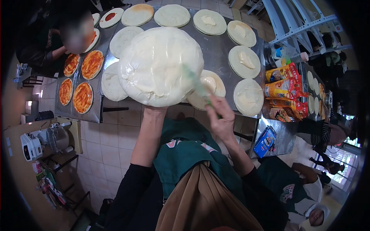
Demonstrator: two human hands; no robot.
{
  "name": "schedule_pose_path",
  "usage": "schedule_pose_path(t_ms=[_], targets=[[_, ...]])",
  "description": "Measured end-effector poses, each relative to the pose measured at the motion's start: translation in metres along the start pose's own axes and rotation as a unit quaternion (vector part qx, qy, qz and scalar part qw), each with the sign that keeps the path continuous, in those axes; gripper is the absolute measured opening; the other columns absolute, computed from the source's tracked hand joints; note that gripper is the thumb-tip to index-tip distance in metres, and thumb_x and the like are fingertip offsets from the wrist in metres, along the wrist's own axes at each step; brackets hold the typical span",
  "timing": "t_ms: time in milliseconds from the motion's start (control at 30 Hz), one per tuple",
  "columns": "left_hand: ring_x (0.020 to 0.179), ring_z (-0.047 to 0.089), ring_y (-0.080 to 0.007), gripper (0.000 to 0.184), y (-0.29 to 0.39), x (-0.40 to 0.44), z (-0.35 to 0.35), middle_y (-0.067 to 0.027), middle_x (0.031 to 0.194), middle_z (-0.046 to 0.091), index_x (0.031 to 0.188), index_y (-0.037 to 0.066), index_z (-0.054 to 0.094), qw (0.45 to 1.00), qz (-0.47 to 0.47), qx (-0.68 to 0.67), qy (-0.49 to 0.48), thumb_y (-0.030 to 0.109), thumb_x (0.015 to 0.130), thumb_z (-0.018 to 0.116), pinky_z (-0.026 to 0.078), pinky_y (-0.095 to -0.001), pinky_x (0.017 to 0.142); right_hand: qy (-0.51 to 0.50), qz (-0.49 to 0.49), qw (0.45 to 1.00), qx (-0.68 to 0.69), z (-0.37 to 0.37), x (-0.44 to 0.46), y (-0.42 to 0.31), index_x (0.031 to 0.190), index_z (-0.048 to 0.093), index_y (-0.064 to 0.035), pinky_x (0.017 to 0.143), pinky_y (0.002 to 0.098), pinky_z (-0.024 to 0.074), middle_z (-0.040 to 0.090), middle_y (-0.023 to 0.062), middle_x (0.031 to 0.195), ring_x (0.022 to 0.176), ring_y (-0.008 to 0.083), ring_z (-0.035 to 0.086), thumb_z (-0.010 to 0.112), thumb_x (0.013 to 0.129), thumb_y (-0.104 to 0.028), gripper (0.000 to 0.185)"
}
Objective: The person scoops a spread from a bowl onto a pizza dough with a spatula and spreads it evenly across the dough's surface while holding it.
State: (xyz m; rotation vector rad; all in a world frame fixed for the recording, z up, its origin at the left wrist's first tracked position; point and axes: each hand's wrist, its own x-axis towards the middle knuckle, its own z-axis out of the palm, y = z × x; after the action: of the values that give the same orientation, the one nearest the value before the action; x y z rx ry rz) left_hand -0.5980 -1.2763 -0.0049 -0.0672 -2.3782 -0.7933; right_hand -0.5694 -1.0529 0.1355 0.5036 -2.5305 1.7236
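Spreading stage, likely: white base [160, 63] above near side of surface [217, 48], propped on left hand [155, 110], fingers hidden, grip unclear; spatula [190, 75] clenched in right hand [223, 116]. Needed next: level base, even strokes.

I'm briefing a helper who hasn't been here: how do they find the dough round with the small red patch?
On the long metal table, follow the far edge leftward. Just left of the golden-tinged round lies a pale dough round with one small red patch in its middle; the nearer sauced rounds are red almost to the rim.
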Motion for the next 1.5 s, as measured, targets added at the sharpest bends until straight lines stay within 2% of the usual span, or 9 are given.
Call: schedule_pose_path(t_ms=[267,433,600,767,900,1167,1200,1300,1500], targets=[[0.125,0.045,-0.0266,0.062,0.0,-0.003,-0.01,-0.0083,0.142,0.041,0.141,0.013,0.035,1.0,0.005,0.005,0.016,0.049,0.091,0.045,0.035,-0.0433,0.107,0.012,-0.043,0.997,-0.059,-0.015,0.022,0.005,0.121,0.063,-0.0107,0.059,0.0275,0.0462,0.061,0.0108,0.082,0.067,0.0164,0.057,0.064,0.084,-0.004,0.038],[0.125,0.045,-0.0268,0.062,0.004,0.003,-0.009,-0.0082,0.142,0.041,0.141,0.013,0.035,0.999,0.009,0.007,0.034,0.05,0.092,0.045,0.036,-0.0435,0.106,-0.156,-0.108,0.979,-0.074,-0.004,-0.008,-0.019,0.123,0.062,-0.0149,0.057,0.0297,0.0483,0.057,0.0072,0.077,0.063,0.0159,0.056,0.068,0.081,-0.006,0.044],[0.125,0.046,-0.027,0.062,0.0,-0.004,-0.014,-0.0082,0.142,0.041,0.141,0.013,0.035,0.999,0.004,0.008,0.038,0.05,0.092,0.044,0.036,-0.0436,0.106,0.004,-0.036,0.998,-0.044,-0.015,0.013,0.011,0.118,0.065,-0.0083,0.055,0.0275,0.0461,0.059,0.0082,0.075,0.061,0.0131,0.055,0.065,0.083,-0.001,0.036],[0.125,0.046,-0.0272,0.062,0.01,0.0,-0.01,-0.0081,0.141,0.041,0.141,0.013,0.035,0.998,0.008,0.011,0.056,0.051,0.092,0.044,0.036,-0.0437,0.106,-0.141,-0.074,0.987,0.006,0.007,-0.026,-0.01,0.119,0.064,-0.0071,0.058,0.0236,0.0438,0.058,0.0073,0.078,0.065,0.0126,0.053,0.068,0.078,0.003,0.042],[0.124,0.046,-0.0273,0.062,0.002,0.009,-0.008,-0.0081,0.141,0.041,0.141,0.013,0.035,0.998,0.008,0.012,0.057,0.051,0.092,0.044,0.036,-0.0438,0.106,0.022,0.016,1.0,-0.009,-0.004,-0.004,0.014,0.113,0.064,-0.0003,0.063,0.0253,0.0461,0.061,0.0111,0.081,0.068,0.0175,0.057,0.064,0.08,0.003,0.033],[0.124,0.046,-0.0276,0.063,0.013,0.016,-0.006,-0.008,0.141,0.042,0.14,0.013,0.035,0.996,0.017,0.017,0.083,0.052,0.092,0.043,0.036,-0.0441,0.106,-0.023,-0.096,0.99,0.102,0.036,-0.022,0.018,0.12,0.061,0.0022,0.066,0.0221,0.0459,0.061,0.0087,0.094,0.074,0.0107,0.057,0.063,0.082,0.003,0.038],[0.124,0.046,-0.0276,0.063,0.016,0.018,-0.005,-0.008,0.141,0.042,0.14,0.013,0.035,0.996,0.02,0.017,0.085,0.052,0.092,0.043,0.036,-0.0441,0.105,-0.043,0.144,0.961,0.233,0.037,-0.023,0.02,0.128,0.052,0.0037,0.051,0.0205,0.0411,0.062,0.0052,0.093,0.056,0.0071,0.05,0.059,0.087,-0.002,0.042],[0.124,0.046,-0.0277,0.063,0.023,0.016,-0.01,-0.0079,0.141,0.042,0.14,0.013,0.035,0.995,0.028,0.016,0.094,0.052,0.092,0.043,0.037,-0.0442,0.105,-0.049,0.149,0.906,0.393,0.023,0.03,0.02,0.133,0.048,-0.0007,0.041,0.0185,0.0292,0.064,0.0047,0.093,0.044,0.0039,0.035,0.052,0.095,-0.014,0.041],[0.123,0.047,-0.0279,0.063,0.026,0.023,-0.012,-0.0079,0.14,0.042,0.14,0.012,0.035,0.993,0.035,0.022,0.112,0.053,0.092,0.043,0.037,-0.0443,0.105,0.04,-0.024,0.996,0.072,-0.022,0.055,0.02,0.121,0.06,-0.0012,0.052,0.0241,0.0452,0.066,0.0078,0.101,0.061,0.01,0.055,0.06,0.089,-0.007,0.032]])
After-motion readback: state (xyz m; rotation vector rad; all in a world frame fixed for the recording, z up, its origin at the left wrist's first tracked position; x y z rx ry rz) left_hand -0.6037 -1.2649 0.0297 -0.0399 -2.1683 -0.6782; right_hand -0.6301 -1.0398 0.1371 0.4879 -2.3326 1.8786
